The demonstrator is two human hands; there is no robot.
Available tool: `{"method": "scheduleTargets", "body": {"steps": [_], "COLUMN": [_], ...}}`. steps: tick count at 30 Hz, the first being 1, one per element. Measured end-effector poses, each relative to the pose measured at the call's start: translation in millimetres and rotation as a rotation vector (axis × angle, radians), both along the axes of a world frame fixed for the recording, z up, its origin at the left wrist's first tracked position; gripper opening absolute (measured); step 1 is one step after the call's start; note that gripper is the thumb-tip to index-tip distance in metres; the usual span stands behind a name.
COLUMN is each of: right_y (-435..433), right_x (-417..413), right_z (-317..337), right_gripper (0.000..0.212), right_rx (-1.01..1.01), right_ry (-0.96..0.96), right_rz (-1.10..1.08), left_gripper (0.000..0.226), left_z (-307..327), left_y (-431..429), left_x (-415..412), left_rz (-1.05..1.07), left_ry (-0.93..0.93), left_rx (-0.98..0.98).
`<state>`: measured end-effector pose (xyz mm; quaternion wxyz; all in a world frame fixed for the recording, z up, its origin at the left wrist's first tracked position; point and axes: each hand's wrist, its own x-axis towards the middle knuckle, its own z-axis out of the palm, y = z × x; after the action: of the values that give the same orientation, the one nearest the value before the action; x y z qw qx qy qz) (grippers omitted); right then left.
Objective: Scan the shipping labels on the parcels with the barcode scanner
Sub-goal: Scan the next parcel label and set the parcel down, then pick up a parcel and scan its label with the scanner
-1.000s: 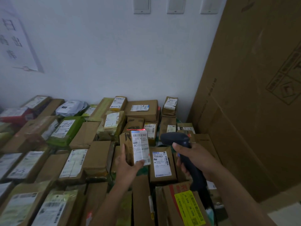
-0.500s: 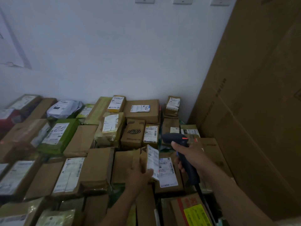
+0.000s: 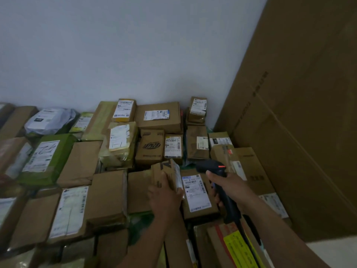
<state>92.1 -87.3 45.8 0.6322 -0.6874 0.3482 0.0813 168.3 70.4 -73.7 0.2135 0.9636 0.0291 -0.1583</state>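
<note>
Parcel (image 3: 162, 172), small and tilted, sits in the left hand (image 3: 165, 194), which wraps round its near edge. Right hand (image 3: 230, 187), at 3 o'clock from it, grips the barcode scanner (image 3: 209, 166), nose pointing 9 o'clock, red light on.

Parcels (image 3: 108, 196) spread before wall (image 3: 116, 55); tall carton (image 3: 301, 132) at right.

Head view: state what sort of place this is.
Probably a parcel sorting or storage room: labelled parcels packed against a white wall, the right hand gripping a barcode scanner, flat cartons leaning alongside.
</note>
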Motion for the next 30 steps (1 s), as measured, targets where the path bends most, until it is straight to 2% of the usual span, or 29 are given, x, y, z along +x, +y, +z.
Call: {"method": "scheduleTargets", "body": {"steps": [4, 9, 13, 17, 22, 26, 30], "right_y": [-4.1, -12.3, -23.7, -35.9, -42.4, -47.9, -55.9], "right_x": [-7.5, -12.0, -12.2, -8.8, 2.8, 13.4, 23.7], "right_z": [-7.4, -14.7, -19.8, -24.0, -24.7, -25.4, -25.4], "right_gripper": [0.042, 0.040, 0.043, 0.043, 0.039, 0.032, 0.037], "right_rx": [0.027, 0.054, 0.063, 0.103, 0.155, 0.173, 0.142], "right_ry": [-0.006, 0.017, 0.015, -0.014, -0.051, -0.080, -0.068], "right_rz": [-0.021, 0.001, 0.064, 0.070, 0.075, 0.084, 0.084], "left_gripper": [0.089, 0.088, 0.094, 0.101, 0.102, 0.087, 0.073], "left_z": [-2.9, -15.6, -29.6, -41.2, -45.8, -38.0, -35.5], "left_y": [0.5, -7.6, -8.4, -1.2, 1.2, -8.7, -14.4], "left_x": [-5.9, -10.7, -10.9, -13.7, -10.2, -0.9, 1.4], "left_rz": [-0.081, -0.080, -0.101, -0.144, -0.189, -0.194, -0.107], "left_ry": [-0.042, -0.039, -0.047, -0.017, -0.031, -0.076, -0.150], "left_rx": [0.146, 0.261, 0.213, 0.023, 0.128, 0.152, 0.171]}}
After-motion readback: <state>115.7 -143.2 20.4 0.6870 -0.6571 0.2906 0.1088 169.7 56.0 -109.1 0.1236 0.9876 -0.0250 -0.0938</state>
